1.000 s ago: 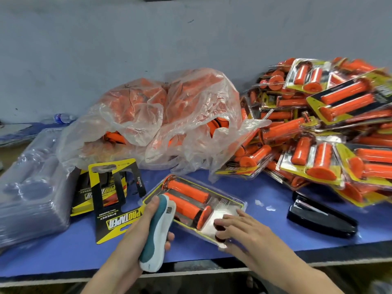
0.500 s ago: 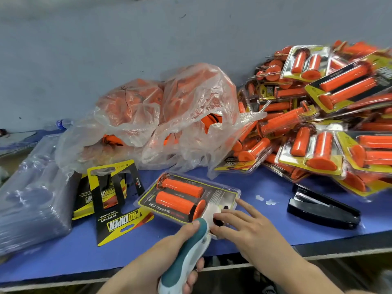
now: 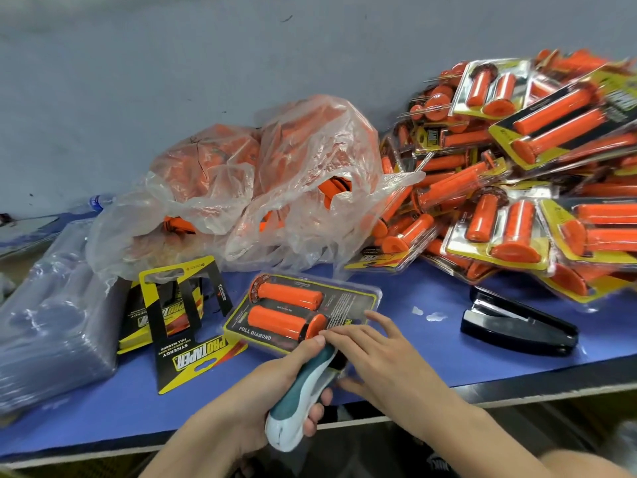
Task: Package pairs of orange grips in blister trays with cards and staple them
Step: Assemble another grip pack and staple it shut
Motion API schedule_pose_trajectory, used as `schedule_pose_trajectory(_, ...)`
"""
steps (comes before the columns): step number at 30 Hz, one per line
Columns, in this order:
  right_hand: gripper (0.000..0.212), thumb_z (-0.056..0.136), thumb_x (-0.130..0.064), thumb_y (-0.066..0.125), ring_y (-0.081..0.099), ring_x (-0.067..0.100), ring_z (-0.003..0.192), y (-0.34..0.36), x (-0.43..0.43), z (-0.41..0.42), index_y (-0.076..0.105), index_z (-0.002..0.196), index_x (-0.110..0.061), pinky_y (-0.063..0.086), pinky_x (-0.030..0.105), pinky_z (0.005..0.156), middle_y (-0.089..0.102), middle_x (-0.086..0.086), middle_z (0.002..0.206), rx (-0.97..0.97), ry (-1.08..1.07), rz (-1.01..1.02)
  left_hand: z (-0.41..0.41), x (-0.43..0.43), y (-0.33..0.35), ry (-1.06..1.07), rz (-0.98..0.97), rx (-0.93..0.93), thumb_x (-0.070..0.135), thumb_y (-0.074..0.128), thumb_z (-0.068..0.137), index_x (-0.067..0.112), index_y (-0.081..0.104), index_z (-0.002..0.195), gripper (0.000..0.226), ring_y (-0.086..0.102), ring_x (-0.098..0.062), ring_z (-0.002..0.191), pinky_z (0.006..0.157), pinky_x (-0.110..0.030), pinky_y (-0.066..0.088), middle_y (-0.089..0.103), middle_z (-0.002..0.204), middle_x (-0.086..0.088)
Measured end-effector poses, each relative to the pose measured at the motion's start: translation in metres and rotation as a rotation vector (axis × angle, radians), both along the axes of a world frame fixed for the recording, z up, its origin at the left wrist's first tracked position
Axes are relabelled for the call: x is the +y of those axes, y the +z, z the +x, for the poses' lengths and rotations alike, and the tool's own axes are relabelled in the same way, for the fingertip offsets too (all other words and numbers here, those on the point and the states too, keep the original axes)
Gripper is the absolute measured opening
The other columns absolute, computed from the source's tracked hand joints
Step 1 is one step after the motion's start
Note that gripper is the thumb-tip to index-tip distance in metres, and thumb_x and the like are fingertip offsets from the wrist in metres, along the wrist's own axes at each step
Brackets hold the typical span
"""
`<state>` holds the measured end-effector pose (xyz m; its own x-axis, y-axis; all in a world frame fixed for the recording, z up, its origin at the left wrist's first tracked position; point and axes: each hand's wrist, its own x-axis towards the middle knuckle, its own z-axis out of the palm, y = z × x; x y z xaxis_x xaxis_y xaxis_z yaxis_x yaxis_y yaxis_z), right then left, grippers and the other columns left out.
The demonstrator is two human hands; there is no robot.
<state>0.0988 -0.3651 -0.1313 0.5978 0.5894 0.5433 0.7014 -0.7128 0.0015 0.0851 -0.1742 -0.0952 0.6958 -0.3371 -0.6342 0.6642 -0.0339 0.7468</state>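
A clear blister pack point(image 3: 348, 301) with two orange grips and a black-and-yellow card lies on the blue table near its front edge. My left hand point(image 3: 275, 384) grips a teal-and-white stapler point(image 3: 303, 395), whose nose sits at the pack's near edge. My right hand point(image 3: 375, 357) lies flat with straight fingers on the pack's near right corner, beside the stapler's nose. The stapler's mouth is hidden under my fingers.
Loose cards point(image 3: 182, 319) lie left of the pack, beside a stack of clear trays point(image 3: 51, 326). Plastic bags of orange grips point(image 3: 262, 188) sit behind. Several finished packs point(image 3: 517, 201) pile at the right, with a black stapler point(image 3: 517, 326) before them.
My left hand swung the teal stapler from the pack's left side round to its near edge. The pack turned and shifted slightly. My right hand stayed pressing on its near corner.
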Motion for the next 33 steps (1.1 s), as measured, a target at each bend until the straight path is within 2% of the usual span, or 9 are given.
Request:
schedule_pose_trajectory(7,0.040,0.075,-0.036,0.083,0.066,0.011,0.096,-0.004,0.000,0.011,0.068,0.107,-0.017,0.046,0.032,0.102,0.069,-0.007,0.098,0.035,0.080,0.121,0.000,-0.003,-0.003,0.036,0.019,-0.017,0.057,0.069,0.080,0.004,0.066,0.090,0.054,0.052,-0.019,0.050,0.043,-0.025,0.045,0.057,0.071,-0.012)
schedule_pose_trajectory(13,0.059,0.073,-0.039,0.083,0.065,0.013,0.101,-0.009,0.001,0.010,0.063,0.124,-0.018,0.049,0.031,0.098,0.068,-0.007,0.111,0.038,0.010,0.098,0.001,0.008,0.004,0.012,-0.031,0.023,0.067,0.068,0.069,0.000,0.073,0.084,0.069,0.052,-0.024,0.047,0.044,-0.027,0.045,0.057,0.068,-0.017)
schedule_pose_trajectory(17,0.018,0.092,-0.033,0.067,0.064,0.014,0.089,-0.010,0.001,0.011,0.069,0.108,-0.027,0.045,0.028,0.094,0.066,-0.011,0.103,-0.030,0.013,0.104,-0.005,0.061,0.011,-0.059,0.167,0.021,0.077,0.069,0.061,-0.004,0.070,0.079,0.082,0.055,-0.027,0.048,0.047,-0.029,0.047,0.057,0.062,-0.020)
schedule_pose_trajectory(21,0.022,0.099,-0.034,0.048,0.063,0.013,0.084,-0.009,0.005,0.010,0.070,0.100,-0.028,0.048,0.031,0.089,0.067,-0.013,0.098,-0.091,-0.021,0.134,-0.005,0.111,0.015,0.209,0.533,-0.339,0.072,0.066,0.066,0.011,0.072,0.090,0.066,0.066,-0.027,0.059,0.054,-0.031,0.053,0.072,0.075,-0.013)
schedule_pose_trajectory(23,0.021,0.098,-0.033,0.049,0.063,0.013,0.083,-0.008,0.008,0.009,0.070,0.097,-0.028,0.048,0.032,0.088,0.067,-0.014,0.095,-0.108,-0.046,0.168,0.001,0.126,0.014,0.133,0.916,-0.645,0.076,0.051,0.072,0.027,0.071,0.093,0.057,0.067,-0.005,0.070,0.066,-0.030,0.052,0.073,0.078,0.011)
schedule_pose_trajectory(25,0.019,0.097,-0.031,0.052,0.063,0.013,0.083,-0.006,0.012,0.009,0.069,0.094,-0.026,0.047,0.033,0.088,0.067,-0.013,0.094,-0.129,-0.065,0.239,0.007,0.133,0.007,0.022,1.156,-0.766,0.078,0.040,0.076,0.028,0.071,0.096,0.063,0.063,-0.004,0.081,0.077,-0.033,0.049,0.071,0.084,0.008)
schedule_pose_trajectory(28,0.017,0.096,-0.028,0.053,0.063,0.017,0.081,0.010,0.018,0.010,0.068,0.091,-0.021,0.047,0.035,0.087,0.065,-0.009,0.089,-0.174,-0.108,0.307,0.013,0.135,-0.001,0.049,1.320,-0.811,0.072,0.041,0.083,0.021,0.067,0.112,0.064,0.054,-0.021,0.097,0.084,-0.039,0.043,0.058,0.097,-0.004)
schedule_pose_trajectory(30,0.017,0.096,-0.027,0.055,0.063,0.020,0.079,0.029,0.017,0.012,0.068,0.090,-0.018,0.047,0.036,0.085,0.065,-0.006,0.087,-0.230,-0.149,0.306,0.016,0.132,0.002,0.164,1.491,-1.010,0.059,0.052,0.091,0.016,0.055,0.133,0.060,0.049,-0.030,0.110,0.091,-0.043,0.042,0.049,0.114,-0.008)
schedule_pose_trajectory(33,0.017,0.095,-0.026,0.055,0.063,0.025,0.081,0.064,0.012,0.013,0.068,0.090,-0.017,0.044,0.036,0.087,0.066,-0.003,0.087,-0.265,-0.156,0.239,0.016,0.111,0.021,0.232,1.442,-1.425,0.057,0.049,0.086,0.014,0.046,0.141,0.070,0.046,-0.030,0.117,0.096,-0.046,0.044,0.045,0.129,-0.010)
